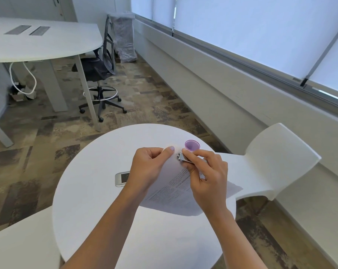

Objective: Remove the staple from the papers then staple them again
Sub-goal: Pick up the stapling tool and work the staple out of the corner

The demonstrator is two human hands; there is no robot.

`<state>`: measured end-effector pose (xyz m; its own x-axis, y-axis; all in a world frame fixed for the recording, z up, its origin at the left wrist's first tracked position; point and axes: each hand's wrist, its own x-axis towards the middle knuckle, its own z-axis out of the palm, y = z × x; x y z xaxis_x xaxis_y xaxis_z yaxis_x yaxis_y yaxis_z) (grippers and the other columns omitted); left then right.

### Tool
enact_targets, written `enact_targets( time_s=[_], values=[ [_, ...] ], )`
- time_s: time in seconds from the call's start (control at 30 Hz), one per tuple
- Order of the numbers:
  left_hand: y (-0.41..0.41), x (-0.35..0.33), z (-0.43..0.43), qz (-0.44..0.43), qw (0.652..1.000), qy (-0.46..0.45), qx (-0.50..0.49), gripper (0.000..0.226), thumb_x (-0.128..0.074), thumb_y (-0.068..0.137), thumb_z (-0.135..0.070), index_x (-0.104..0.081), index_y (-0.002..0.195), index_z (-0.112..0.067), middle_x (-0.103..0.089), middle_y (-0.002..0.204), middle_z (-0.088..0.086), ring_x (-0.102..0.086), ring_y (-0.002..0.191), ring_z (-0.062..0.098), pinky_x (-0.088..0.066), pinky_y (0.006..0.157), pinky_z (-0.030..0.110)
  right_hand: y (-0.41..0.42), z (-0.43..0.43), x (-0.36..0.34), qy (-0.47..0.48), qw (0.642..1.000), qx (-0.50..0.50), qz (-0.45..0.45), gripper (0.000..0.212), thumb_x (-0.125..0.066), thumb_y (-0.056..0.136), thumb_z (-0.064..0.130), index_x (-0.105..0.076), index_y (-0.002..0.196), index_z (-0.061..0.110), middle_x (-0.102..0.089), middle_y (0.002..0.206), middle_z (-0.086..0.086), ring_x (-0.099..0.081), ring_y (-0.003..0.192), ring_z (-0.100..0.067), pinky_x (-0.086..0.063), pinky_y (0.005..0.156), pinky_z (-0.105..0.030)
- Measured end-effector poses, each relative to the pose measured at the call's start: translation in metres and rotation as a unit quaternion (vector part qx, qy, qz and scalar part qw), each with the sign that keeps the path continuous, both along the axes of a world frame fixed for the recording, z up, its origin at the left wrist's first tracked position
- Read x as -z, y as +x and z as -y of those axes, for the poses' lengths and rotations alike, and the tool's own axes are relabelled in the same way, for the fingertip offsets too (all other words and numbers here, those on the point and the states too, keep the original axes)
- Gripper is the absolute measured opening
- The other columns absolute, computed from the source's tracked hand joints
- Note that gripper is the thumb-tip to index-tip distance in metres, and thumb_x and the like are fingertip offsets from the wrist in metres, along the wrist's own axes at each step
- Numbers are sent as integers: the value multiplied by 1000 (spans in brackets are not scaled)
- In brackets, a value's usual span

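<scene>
I have the papers (pixel 176 193) held up just on the near side of the purple cup (pixel 192 146), their top corner closest to the cup and the sheets running back from it toward me. My left hand (pixel 146 167) pinches that corner, thumb on top, the other fingers curled under. My right hand (pixel 205 177) is curled round a small metal tool (pixel 183 158), which I take for the staple remover. Its tip sits at the corner just below the cup, and its long axis slants back and to the right into the palm. The staple itself is too small to make out. I judge it lies right at the tool's tip, so the right hand is the nearer one and the pull should follow the tool's axis, away from the cup. The round white table (pixel 98 191) carries the cup, with a metal socket plate (pixel 121 179) well to the cup's left. A white chair (pixel 276 152) stands right of the cup, and patterned carpet and window blinds lie beyond it.
</scene>
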<state>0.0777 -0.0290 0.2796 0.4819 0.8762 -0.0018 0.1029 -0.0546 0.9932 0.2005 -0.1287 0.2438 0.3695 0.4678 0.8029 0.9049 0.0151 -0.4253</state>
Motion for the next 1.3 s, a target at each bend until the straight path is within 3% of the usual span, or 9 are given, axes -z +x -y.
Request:
enact_targets(
  time_s=[0.1, 0.23, 0.37, 0.6, 0.77, 0.93, 1.03, 1.17, 1.3],
  values=[
    [-2, -4, 3, 2, 1000, 3, 3, 45, -66, 89, -43, -70, 68, -2, -53, 53, 3, -39, 48, 9, -31, 44, 12, -1, 0, 0, 9, 1000, -6, -9, 30, -64, 87, 12, -69, 113, 25, -66, 103, 3, -51, 94, -8, -31, 80, -19],
    [-6, -8, 5, -1, 1000, -1, 16, 44, -64, 89, -44, -73, 73, -4, -65, 67, 19, -49, 54, 13, -37, 51, 22, -4, -1, 1, 14, 1000, -3, -22, 30, -66, 84, 9, -70, 111, 22, -67, 104, 2, -48, 95, -5, -30, 84, -15],
    [-9, -10, 6, -19, 999, -22, 18, 39, -63, 88, -48, -75, 69, -17, -69, 61, -1, -54, 48, 4, -39, 48, 16, -7, 1, 3, 22, 999, -10, -21, 35, -65, 85, 9, -67, 115, 26, -65, 104, 4, -49, 95, -5, -34, 80, -22],
    [-10, -9, 11, -14, 999, -33, 5, 39, -65, 88, -47, -72, 58, -24, -66, 54, -7, -55, 45, 2, -39, 52, 22, -13, 2, 6, 33, 999, -2, -4, 32, -61, 88, 12, -67, 117, 24, -65, 105, 5, -49, 96, -6, -34, 82, -21],
    [-12, -8, 12, -13, 999, -30, 15, 38, -65, 88, -47, -75, 66, -17, -69, 60, 2, -56, 50, 7, -41, 52, 23, -15, 3, 7, 46, 999, -3, -8, 36, -62, 88, 10, -64, 119, 28, -65, 105, 5, -47, 98, -3, -36, 82, -24],
    [-13, -4, 13, -3, 1000, -18, 23, 38, -65, 88, -45, -74, 69, -14, -69, 64, 9, -53, 50, 9, -39, 46, 18, -18, 4, 6, 32, 999, 3, -13, 34, -64, 86, 9, -67, 116, 25, -66, 106, 4, -47, 98, -2, -33, 84, -17],
    [-14, -1, 13, 0, 999, -5, 32, 38, -64, 89, -44, -75, 67, -15, -67, 58, 1, -52, 48, 6, -37, 44, 15, -20, 6, 5, 14, 998, -7, -58, 32, -64, 85, 11, -69, 113, 26, -66, 102, 7, -51, 94, -3, -38, 81, -19],
    [-16, 2, 13, -10, 999, 30, 42, 34, -64, 90, -42, -76, 69, -18, -65, 54, -10, -54, 46, 3, -37, 43, 11, -23, 7, -2, -24, 981, -50, -187, 32, -67, 86, 14, -68, 111, 34, -67, 100, 13, -58, 95, -8, -53, 78, -34],
    [-17, 4, 12, -17, 997, 62, 50, 32, -64, 90, -42, -77, 72, -18, -64, 54, -12, -54, 48, 4, -39, 48, 17, -23, 9, -13, -38, 947, -104, -301, 28, -69, 85, 9, -73, 103, 30, -71, 97, 14, -63, 92, -4, -50, 72, -14]
  ],
)
